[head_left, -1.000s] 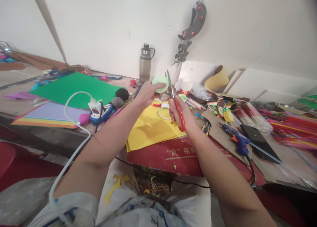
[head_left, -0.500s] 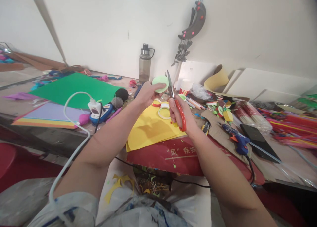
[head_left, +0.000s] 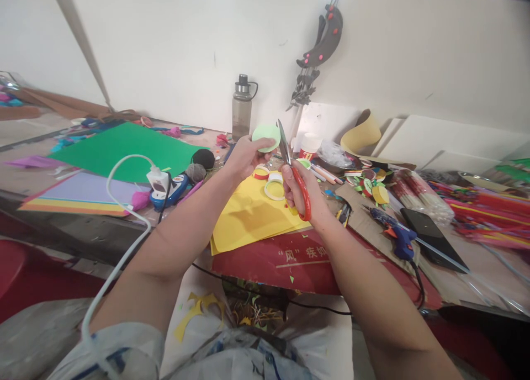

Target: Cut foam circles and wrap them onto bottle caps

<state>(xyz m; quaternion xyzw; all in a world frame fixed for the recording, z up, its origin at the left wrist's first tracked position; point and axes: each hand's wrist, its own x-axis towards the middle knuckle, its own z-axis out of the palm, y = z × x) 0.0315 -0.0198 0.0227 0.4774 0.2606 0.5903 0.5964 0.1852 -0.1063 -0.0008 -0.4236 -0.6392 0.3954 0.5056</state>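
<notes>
Between thumb and fingers, my left hand (head_left: 249, 154) pinches a pale green paper disc (head_left: 265, 134). My right hand (head_left: 304, 188) is wrapped round the red-handled scissors (head_left: 307, 195), whose blades point up and away, close by the disc's right edge. The blades look nearly closed; whether they touch the paper I cannot tell. Below both hands lie yellow paper sheets (head_left: 238, 225). On these sit a white and pale-yellow paper ring (head_left: 274, 189) and a red-and-white ring (head_left: 260, 173).
A water bottle (head_left: 242, 109) stands against the wall. At right lie a blue glue gun (head_left: 399, 239), a black phone (head_left: 433, 239) and bundled red sticks (head_left: 418, 195). A white cable (head_left: 144, 220) runs past my left arm from a plug. Green card (head_left: 132, 151) covers the left side.
The disc and my left hand have shifted very slightly left. The scissor blades have drawn closer together; my right hand stays nearly in place.
</notes>
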